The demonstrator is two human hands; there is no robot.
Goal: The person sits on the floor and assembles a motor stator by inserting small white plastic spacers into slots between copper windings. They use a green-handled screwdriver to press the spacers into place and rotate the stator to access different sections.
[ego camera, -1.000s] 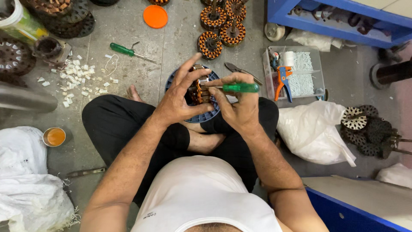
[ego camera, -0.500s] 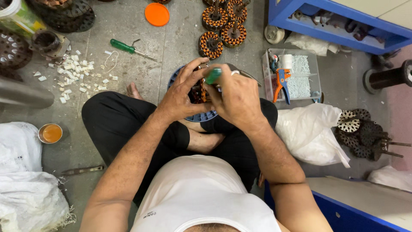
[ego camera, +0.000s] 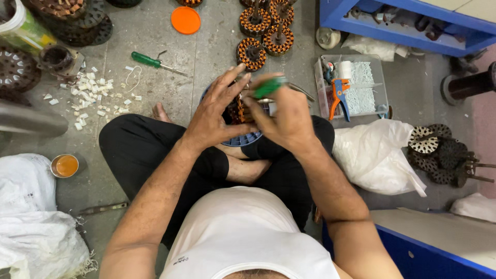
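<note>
Two hands (ego camera: 219,116) (ego camera: 287,116). Two green screwdrivers (ego camera: 146,60) (ego camera: 269,87). One orange lid (ego camera: 185,20). One clear tray (ego camera: 351,88). One small tin (ego camera: 64,166).

orange lid (ego camera: 185,19), white plastic bag (ego camera: 374,155), clear tray (ego camera: 353,88) on floor.

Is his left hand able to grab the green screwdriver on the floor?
Probably yes. The left hand rests on the motor part in his lap, and the screwdriver lies on bare floor just ahead to the left, with nothing between. He would have to let go first.
</note>
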